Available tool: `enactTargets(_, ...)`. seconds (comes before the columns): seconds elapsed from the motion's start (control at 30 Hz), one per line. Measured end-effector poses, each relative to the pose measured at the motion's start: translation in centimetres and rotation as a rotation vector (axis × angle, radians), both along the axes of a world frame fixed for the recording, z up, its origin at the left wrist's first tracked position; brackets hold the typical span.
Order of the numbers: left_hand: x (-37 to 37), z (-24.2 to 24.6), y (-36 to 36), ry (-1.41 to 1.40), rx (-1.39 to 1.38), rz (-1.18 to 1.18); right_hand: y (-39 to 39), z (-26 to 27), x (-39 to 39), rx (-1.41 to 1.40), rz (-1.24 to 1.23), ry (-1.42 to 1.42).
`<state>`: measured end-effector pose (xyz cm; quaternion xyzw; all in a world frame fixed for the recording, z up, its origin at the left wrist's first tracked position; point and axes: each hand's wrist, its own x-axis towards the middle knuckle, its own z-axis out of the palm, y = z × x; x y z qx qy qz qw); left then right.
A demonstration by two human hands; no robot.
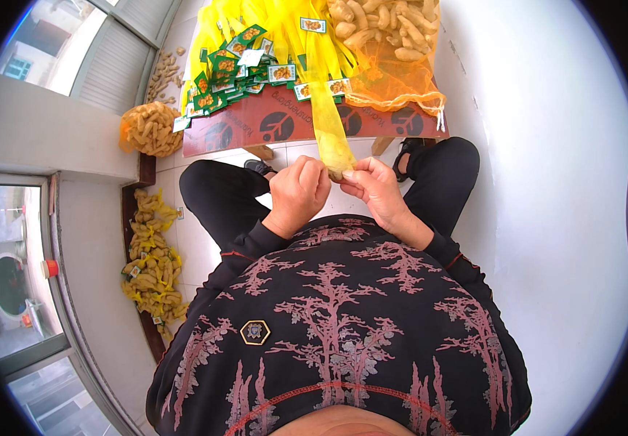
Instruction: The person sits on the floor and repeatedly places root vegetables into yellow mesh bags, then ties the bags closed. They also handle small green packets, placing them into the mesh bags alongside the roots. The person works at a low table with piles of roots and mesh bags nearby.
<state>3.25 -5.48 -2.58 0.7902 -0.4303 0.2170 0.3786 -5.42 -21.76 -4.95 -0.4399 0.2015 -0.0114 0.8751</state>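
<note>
Between my hands, over my lap, hangs a yellow mesh bag with pale ginger root in its near end. My left hand is curled at the left of that end, fingers closed on the mesh. My right hand pinches the right side of the same end between thumb and fingers. The far part of the bag runs up over the table edge, beside a printed tag. Behind it lie a heap of yellow mesh bags with green printed tags, and loose ginger roots on an orange mesh sack.
The red-brown board table stands just past my knees. On the floor at left are a full orange mesh sack of ginger, a long pile of filled yellow mesh bags and loose ginger pieces. A white wall stands at right.
</note>
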Motion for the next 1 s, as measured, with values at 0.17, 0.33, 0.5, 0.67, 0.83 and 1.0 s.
enactTargets(0.17,-1.1,0.9,0.2,0.322,-0.09,-0.142,-0.1,0.9,-0.1,0.001,-0.039,-0.028)
enactTargets(0.33,-0.6,1.9,1.5,1.084,-0.241,-0.394,-0.9,2.4,-0.6,-0.145,0.112,0.031)
enactTargets(0.5,0.3,7.0,2.4,1.505,-0.363,-0.563,-1.4,6.2,-1.2,-0.337,0.417,0.043)
enactTargets(0.67,0.1,9.4,3.1,1.596,-0.56,-0.488,-0.5,9.1,-1.8,-0.346,0.401,-0.097)
enactTargets(0.83,-1.4,9.5,4.6,1.431,-0.561,-0.376,-1.0,9.3,-2.1,-0.326,0.216,-0.111)
enactTargets(1.0,-1.6,10.6,6.4,1.346,-0.578,-0.359,-1.2,12.6,-2.3,-0.413,0.127,-0.198)
